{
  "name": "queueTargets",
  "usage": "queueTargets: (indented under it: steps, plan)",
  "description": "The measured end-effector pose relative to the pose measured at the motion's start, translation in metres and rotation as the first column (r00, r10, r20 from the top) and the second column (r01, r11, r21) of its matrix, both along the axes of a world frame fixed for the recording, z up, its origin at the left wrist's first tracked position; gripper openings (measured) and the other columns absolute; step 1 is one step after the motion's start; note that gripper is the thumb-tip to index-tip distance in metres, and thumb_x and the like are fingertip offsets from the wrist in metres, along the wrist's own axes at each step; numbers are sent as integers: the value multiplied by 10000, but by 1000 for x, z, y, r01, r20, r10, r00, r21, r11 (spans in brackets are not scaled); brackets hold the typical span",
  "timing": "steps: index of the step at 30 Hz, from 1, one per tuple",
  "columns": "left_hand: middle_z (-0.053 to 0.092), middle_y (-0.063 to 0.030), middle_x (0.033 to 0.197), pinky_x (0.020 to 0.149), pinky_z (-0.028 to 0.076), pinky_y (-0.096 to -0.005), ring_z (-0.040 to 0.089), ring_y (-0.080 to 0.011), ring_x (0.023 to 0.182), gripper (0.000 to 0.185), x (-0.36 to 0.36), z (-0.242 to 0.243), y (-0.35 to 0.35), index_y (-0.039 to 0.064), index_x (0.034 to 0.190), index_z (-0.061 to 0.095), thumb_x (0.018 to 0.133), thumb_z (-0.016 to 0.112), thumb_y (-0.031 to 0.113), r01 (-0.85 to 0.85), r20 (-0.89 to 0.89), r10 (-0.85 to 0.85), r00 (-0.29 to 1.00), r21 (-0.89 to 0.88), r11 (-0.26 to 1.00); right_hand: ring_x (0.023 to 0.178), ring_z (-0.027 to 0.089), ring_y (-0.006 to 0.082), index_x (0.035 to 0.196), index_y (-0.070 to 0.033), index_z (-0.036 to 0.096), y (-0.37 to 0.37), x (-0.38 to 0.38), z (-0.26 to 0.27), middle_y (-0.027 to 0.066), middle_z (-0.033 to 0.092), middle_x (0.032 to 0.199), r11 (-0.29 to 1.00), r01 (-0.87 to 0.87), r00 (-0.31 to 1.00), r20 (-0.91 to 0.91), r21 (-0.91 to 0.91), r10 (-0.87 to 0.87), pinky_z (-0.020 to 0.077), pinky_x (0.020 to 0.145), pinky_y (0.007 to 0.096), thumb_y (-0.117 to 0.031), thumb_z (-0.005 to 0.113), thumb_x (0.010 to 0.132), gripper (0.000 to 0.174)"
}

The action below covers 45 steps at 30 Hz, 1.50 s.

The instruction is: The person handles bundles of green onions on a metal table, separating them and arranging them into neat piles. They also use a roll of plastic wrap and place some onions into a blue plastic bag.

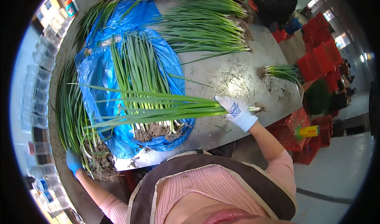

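Note:
My right hand (236,111), in a white glove with printing on it, grips a bunch of green onions (178,107) near the roots. The long leaves of this bunch stretch left over a blue plastic bag (101,69). On that bag lies another heap of green onions (142,66), roots towards me. At the far left, my left hand (73,161) in a blue glove touches a pile of green onions with muddy roots (96,152). Its fingers are partly lost against the leaves, so their grip is unclear.
Rows of green onions (207,28) lie across the back of the metal table (204,135). A small bunch (280,72) rests near the right edge. Red crates (320,55) stand beyond it, and clear plastic bottles (35,96) line the left side. Another person (276,4) is at the back right.

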<state>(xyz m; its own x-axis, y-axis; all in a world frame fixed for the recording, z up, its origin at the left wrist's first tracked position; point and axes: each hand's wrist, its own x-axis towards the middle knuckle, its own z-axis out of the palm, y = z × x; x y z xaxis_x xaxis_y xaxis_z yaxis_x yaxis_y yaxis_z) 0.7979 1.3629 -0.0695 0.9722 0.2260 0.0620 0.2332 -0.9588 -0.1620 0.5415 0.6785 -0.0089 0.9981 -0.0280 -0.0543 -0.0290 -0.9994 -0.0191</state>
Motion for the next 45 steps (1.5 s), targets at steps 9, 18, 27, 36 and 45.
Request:
queueTargets:
  steps: [9,18,27,36,45]
  plan:
    - [641,-234,795,650,471,-457,632,-377,738,278,-42,-14,-124,13,860,670,829,627,286,149,-201,-224,954,-332,931,817,610,280,1313,-153,438,-22,25,-38,82,567,992,997,65,998,6,34,-65,503,689,402,-96,626,692,652]
    - [647,-165,776,634,490,-457,623,-380,732,261,-61,-39,-354,73,803,629,763,693,323,557,-238,-814,530,-626,546,744,598,241,1250,-113,482,-63,36,-36,57,549,877,996,24,989,149,-85,-11,510,598,378,-95,520,807,445]
    - [621,-164,1042,757,488,-435,594,-350,922,355,-101,-72,-468,74,1101,562,785,668,194,643,179,-853,491,-734,216,700,570,204,1249,-104,478,-84,98,-34,35,539,827,974,-105,941,297,-202,163,493,564,342,-69,556,751,505]
    - [409,-193,1382,1080,275,-453,361,-378,1286,609,-103,-95,-512,67,1372,397,807,602,165,733,199,-921,334,-670,120,643,567,175,1153,-111,519,-62,129,-62,17,514,748,947,-207,923,272,-247,273,474,522,325,-133,515,838,317]
    - [325,-181,1453,1129,168,-460,257,-357,1364,581,-106,-132,-504,90,1407,363,874,525,255,757,118,-944,309,-632,168,679,572,196,1152,-103,497,-58,120,-46,46,525,779,942,-161,960,173,-295,218,493,525,338,-126,491,858,295]
